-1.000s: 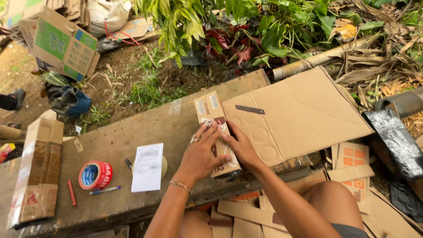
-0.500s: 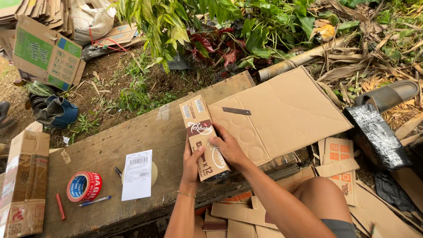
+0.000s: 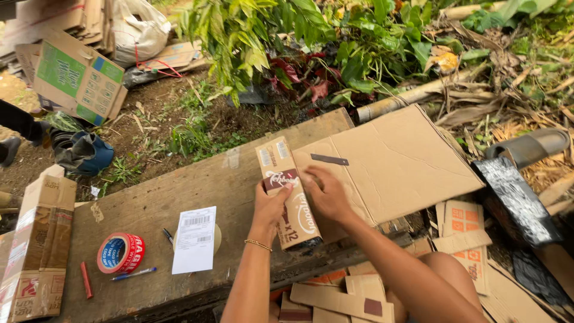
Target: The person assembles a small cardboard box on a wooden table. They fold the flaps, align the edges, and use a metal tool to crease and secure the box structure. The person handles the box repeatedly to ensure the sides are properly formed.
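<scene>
Cardboard is filling the middle of the view: a long, narrow folded carton piece [image 3: 289, 194] is lying on the wooden plank table [image 3: 179, 197], running from about 11 o'clock down to 5 o'clock. It is plain brown with a dark maroon band across it and white lettering, and two small pale labels are sitting at its far end.

The left hand [image 3: 270, 206] is gripping the carton piece along its left edge, thumb curling over the maroon band. The right hand [image 3: 323, 192] is lying open and flat, fingers spread, pressing on the carton's right edge where it is meeting a large flattened cardboard sheet [image 3: 397, 164] at 2 o'clock — a dark strip of tape [image 3: 329, 160] is sticking on that sheet.

At 8 o'clock from the hands, a white paper slip [image 3: 194, 239] is lying on the plank, with a red tape roll [image 3: 121, 253] and a blue pen [image 3: 133, 274] just beyond it.
</scene>
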A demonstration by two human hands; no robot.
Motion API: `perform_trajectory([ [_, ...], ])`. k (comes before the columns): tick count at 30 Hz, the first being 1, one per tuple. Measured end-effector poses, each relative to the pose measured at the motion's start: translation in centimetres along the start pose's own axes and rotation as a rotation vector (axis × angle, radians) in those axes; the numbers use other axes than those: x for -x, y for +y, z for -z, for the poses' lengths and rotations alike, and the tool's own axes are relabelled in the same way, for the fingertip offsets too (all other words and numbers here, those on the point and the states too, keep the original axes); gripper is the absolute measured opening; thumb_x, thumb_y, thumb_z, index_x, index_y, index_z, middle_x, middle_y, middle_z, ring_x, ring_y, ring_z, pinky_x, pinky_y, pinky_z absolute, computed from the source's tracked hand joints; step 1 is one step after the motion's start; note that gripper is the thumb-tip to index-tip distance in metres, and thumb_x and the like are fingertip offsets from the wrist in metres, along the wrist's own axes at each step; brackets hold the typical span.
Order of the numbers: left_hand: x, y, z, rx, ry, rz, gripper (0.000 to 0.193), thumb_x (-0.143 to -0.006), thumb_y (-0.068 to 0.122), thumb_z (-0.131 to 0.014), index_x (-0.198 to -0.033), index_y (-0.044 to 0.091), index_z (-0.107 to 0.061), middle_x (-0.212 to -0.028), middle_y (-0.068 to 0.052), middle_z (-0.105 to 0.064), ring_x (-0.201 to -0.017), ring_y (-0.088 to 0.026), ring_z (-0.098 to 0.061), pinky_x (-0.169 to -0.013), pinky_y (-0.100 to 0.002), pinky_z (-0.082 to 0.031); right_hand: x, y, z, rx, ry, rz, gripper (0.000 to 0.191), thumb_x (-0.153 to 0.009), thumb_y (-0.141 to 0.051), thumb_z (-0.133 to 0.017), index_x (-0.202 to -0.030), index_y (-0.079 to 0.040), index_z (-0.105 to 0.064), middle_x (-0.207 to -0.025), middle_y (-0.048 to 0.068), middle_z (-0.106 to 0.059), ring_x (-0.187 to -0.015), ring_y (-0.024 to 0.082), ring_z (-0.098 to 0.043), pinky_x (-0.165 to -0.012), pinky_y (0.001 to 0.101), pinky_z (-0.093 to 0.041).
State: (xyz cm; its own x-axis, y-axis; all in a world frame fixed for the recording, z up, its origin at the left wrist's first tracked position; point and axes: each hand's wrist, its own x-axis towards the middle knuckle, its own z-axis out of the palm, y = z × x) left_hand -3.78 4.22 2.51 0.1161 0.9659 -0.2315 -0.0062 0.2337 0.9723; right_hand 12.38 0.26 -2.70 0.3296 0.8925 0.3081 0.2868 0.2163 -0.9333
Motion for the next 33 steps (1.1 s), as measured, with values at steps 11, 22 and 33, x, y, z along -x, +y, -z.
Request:
perform_trajectory([
  [11,0.2,-0.2,0.3,0.027,-0.004,0.064,0.081,-0.081,0.018,-0.081,-0.145,0.0,-0.034,-0.12,-0.017,-0.068,-0.098,-0.022,-0.072,-0.08,-0.034,-0.062,-1.4,-1.2,6.5,0.993,-0.266,0.264,0.023,-0.094,-0.022,-0.059,-0.101,-0.004,-0.071,-0.108,0.015,-0.066,-0.107,0.034,-0.06,-0.093,0.046,-0.049],
  [22,0.7,0.0,0.0,0.011,-0.003,0.075,0.079,-0.083,0.019,-0.079,-0.146,0.002,-0.034,-0.119,-0.016,-0.067,-0.094,-0.023,-0.074,-0.075,-0.035,-0.064,13.0,-5.7,11.0,1.136,-0.645,0.562,0.056,-0.086,-0.031,-0.063,-0.12,0.014,-0.058,-0.119,0.021,-0.058,-0.109,0.035,-0.055,-0.093,0.0426,-0.047],
  [33,0.3,-1.0,-0.1,0.022,0.003,0.045,0.075,-0.085,0.019,-0.078,-0.145,0.002,-0.036,-0.119,-0.015,-0.068,-0.093,-0.02,-0.073,-0.075,-0.033,-0.064,6.4,-7.0,9.6,0.561,-0.256,0.02,0.039,-0.093,-0.011,-0.053,-0.131,-0.006,-0.058,-0.105,0.021,-0.062,-0.089,0.042,-0.063,-0.079,0.0489,-0.052],
])
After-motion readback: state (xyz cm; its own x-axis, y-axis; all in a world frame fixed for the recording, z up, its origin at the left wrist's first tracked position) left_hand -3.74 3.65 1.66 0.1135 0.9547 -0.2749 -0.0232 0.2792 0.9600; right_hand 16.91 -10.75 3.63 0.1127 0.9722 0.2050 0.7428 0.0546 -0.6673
